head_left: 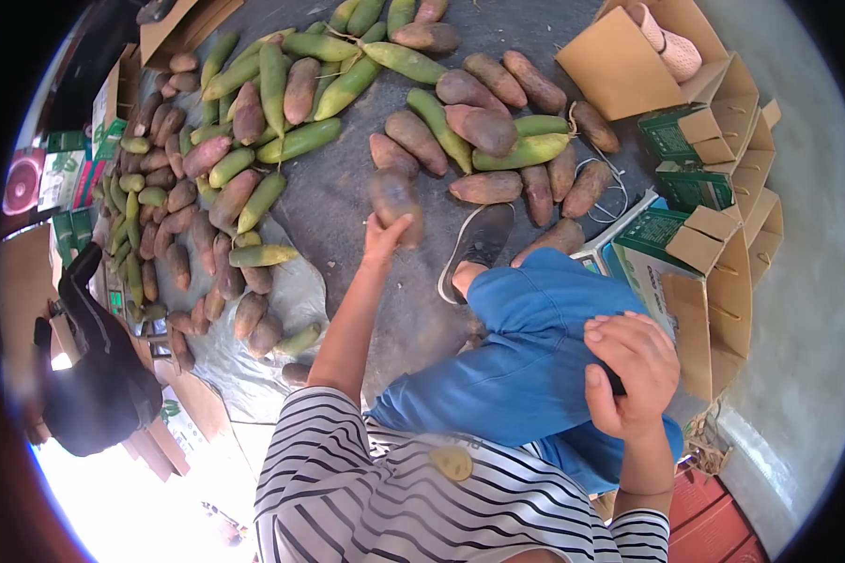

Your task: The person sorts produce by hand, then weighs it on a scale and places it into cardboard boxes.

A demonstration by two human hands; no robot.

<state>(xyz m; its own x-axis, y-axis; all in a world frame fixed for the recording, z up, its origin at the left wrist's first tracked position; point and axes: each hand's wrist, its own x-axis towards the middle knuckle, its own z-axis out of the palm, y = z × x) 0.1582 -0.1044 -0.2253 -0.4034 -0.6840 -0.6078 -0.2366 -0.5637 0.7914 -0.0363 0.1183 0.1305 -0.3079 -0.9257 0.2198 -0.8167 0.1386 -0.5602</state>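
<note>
My left hand (385, 240) is closed around one end of a thick, reddish-brown root vegetable (396, 195), held over the dark floor and slightly blurred. On the raised knee of my blue trousers (535, 328) rests my right hand (635, 371), its fingers stretched out and its thumb apart. A small dark patch or object shows beside its palm; I cannot make out what it is. In front of my shoe (479, 246) lies a loose group of more reddish-brown roots (486, 188), with some long green ones (528, 152) among them.
A large heap of green and reddish roots (174, 202) spreads at the left, partly on plastic sheeting (296, 258). Open cardboard boxes (714, 319) line the right side; one holds a pink woven item (671, 47). Another person in dark clothing (103, 385) bends at far left.
</note>
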